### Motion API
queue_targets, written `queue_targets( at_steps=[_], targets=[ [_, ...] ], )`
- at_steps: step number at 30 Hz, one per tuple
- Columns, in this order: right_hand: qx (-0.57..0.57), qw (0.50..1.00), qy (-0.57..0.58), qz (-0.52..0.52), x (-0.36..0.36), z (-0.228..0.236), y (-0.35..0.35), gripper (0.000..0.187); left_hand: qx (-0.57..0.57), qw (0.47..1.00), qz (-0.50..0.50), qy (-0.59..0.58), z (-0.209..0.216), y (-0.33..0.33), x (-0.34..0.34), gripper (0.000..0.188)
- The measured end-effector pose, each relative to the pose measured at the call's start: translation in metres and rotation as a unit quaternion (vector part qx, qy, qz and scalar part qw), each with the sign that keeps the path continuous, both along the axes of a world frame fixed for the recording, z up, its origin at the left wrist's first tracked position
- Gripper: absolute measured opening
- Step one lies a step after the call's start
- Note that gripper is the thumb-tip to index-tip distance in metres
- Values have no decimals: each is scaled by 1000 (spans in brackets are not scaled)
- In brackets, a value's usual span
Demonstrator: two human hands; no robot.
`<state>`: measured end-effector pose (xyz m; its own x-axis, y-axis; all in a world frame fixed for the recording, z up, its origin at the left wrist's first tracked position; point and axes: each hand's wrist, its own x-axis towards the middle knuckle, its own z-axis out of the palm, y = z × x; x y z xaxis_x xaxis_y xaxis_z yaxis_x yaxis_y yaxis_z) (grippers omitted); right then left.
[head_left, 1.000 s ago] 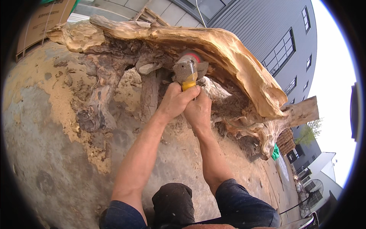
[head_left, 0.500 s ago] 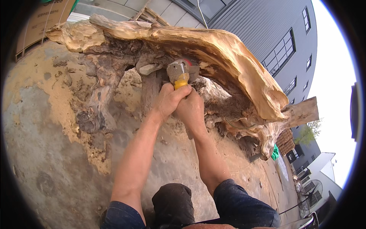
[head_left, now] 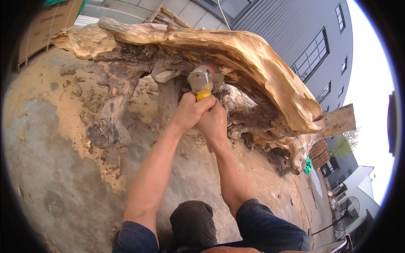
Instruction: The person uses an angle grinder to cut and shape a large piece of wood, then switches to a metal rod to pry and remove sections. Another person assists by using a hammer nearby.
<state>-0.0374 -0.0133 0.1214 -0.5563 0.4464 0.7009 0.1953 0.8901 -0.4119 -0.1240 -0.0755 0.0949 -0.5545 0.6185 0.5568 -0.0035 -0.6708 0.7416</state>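
Both my arms reach forward to an angle grinder (head_left: 202, 82) with a grey, dusty head, a yellow body and a reddish disc at its far side. My left hand (head_left: 188, 111) is wrapped round its yellow body from the left. Close against it, my right hand (head_left: 214, 120) grips the same tool from the right. The disc lies at the dark, rough underside of a large gnarled tree root (head_left: 249, 55), whose upper face is pale, bared wood. Whether the disc touches the wood cannot be made out. Most of the grinder's body is hidden by my hands.
Sawdust (head_left: 69, 122) covers part of the concrete floor (head_left: 63, 181). A strapped cardboard box (head_left: 48, 27) stands at the far left, with a wooden pallet (head_left: 168, 17) behind the root. A grey building (head_left: 291, 25) rises beyond; a round fan (head_left: 346, 214) stands at right.
The grinder and both hands appear slightly lower and further right. Much of the scene has shifted a little right too. Both hands keep their hold.
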Motion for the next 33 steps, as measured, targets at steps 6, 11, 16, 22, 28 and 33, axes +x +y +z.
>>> queue_targets(
  at_steps=[6,11,16,22,28,33],
  targets=[
    [-42,999,3,-4,2,4,-8,28,14,1000,9,-8,1,5,3,29],
    [-47,999,9,-23,8,-2,-8,30,-26,999,5,31,0,-1,6,27],
    [-56,998,15,-7,5,9,-18,30,27,999,-7,-16,5,4,4,31],
    [-39,999,15,-22,2,2,-19,31,-4,1000,10,27,0,0,-5,27],
    [-26,1000,-1,-16,-11,1,-9,34,-15,1000,2,-13,2,-3,-9,27],
    [34,998,-39,-37,-29,0,-3,35,21,998,-4,-64,-5,4,-22,25]
  ],
)
